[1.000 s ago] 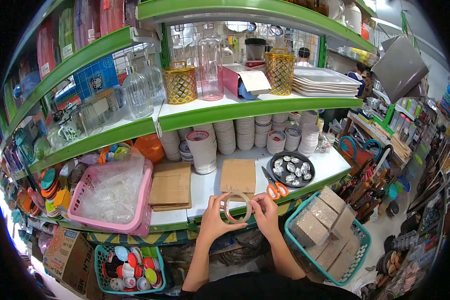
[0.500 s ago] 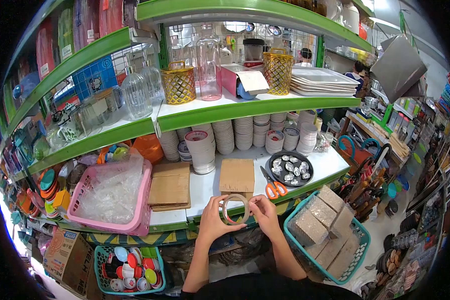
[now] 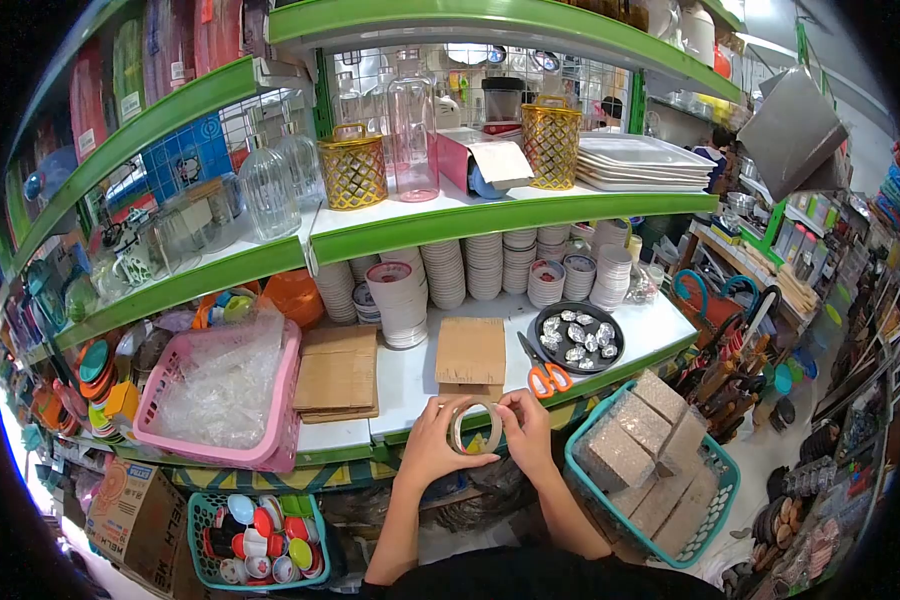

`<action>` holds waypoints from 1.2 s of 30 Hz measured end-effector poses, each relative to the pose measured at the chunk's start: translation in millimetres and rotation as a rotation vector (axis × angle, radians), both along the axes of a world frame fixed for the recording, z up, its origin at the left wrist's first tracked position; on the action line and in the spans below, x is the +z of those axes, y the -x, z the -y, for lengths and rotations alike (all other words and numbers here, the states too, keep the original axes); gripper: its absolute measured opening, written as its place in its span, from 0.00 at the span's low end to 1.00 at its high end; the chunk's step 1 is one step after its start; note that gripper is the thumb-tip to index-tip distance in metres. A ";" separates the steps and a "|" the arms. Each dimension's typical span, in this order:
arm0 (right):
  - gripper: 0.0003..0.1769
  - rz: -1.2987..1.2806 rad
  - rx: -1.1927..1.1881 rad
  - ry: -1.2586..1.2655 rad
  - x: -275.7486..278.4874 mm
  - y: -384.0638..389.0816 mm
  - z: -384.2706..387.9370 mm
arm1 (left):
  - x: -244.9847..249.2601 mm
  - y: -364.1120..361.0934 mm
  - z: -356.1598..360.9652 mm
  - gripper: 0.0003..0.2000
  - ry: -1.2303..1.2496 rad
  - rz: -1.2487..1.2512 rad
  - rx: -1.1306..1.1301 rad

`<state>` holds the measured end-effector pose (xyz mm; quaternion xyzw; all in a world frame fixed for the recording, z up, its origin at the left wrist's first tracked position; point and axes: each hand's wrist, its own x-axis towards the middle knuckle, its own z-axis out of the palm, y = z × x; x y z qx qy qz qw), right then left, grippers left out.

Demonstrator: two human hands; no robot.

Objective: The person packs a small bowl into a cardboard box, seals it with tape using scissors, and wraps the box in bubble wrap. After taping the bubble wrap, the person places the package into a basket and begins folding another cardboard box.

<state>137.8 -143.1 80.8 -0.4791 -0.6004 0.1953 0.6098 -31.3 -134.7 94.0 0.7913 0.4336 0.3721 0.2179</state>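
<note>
A roll of packing tape (image 3: pixel 494 430) is held up in front of the shelf edge, its round opening facing me. My left hand (image 3: pixel 432 448) is closed around the roll's left side, thumb below and fingers above. At the roll's right edge, the fingers of my right hand (image 3: pixel 530 436) are pinched together against the tape; whether they grip a loose end is too small to see. Just beyond my hands lies a piece of folded brown cardboard (image 3: pixel 471 350). Orange-handled scissors (image 3: pixel 548 379) rest to its right, beside a black round tray (image 3: pixel 610 355) holding several foil-wrapped pieces.
Flattened cardboard (image 3: pixel 337 370) and a pink basket (image 3: pixel 288 410) of clear plastic wrap sit left. Stacked white cups (image 3: pixel 398 300) stand behind. Below are a teal basket (image 3: pixel 732 485) of wrapped blocks and another teal basket (image 3: pixel 200 540) of small lids. A green-edged shelf (image 3: pixel 510 222) overhangs.
The tape roll has turned slightly between my hands, showing more of its inner side. My right fingers stay at its right edge, and the view has shifted a little.
</note>
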 end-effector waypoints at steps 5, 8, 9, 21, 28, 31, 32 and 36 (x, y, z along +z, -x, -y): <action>0.03 0.094 -0.112 -0.078 8.7 7.3 6.2 | -5.6 -3.7 -3.6 0.46 -0.025 0.039 -0.054; 0.02 0.064 -0.107 -0.099 5.2 7.2 3.3 | 0.0 -7.8 0.9 0.45 0.048 0.078 -0.064; 0.03 0.077 -0.109 -0.096 4.4 6.9 2.2 | 1.8 -9.0 2.4 0.44 0.070 0.104 -0.062; 0.03 0.100 -0.089 -0.073 -7.0 8.2 -18.6 | -10.3 -9.3 -10.7 0.41 0.062 0.074 -0.079; 0.03 0.184 -0.087 -0.031 -12.6 3.2 -33.0 | -2.2 -14.4 -8.6 0.44 0.304 0.139 -0.085; 0.04 0.217 -0.109 -0.064 -13.6 2.1 -39.9 | -8.8 -14.5 -14.5 0.42 0.270 0.095 -0.080; 0.04 0.217 -0.106 -0.064 -15.1 2.2 -43.2 | -18.6 -14.8 -20.0 0.41 0.202 0.111 -0.086; 0.05 0.270 -0.142 -0.110 -18.3 3.0 -54.9 | -34.5 -17.2 -29.4 0.37 0.206 0.150 -0.059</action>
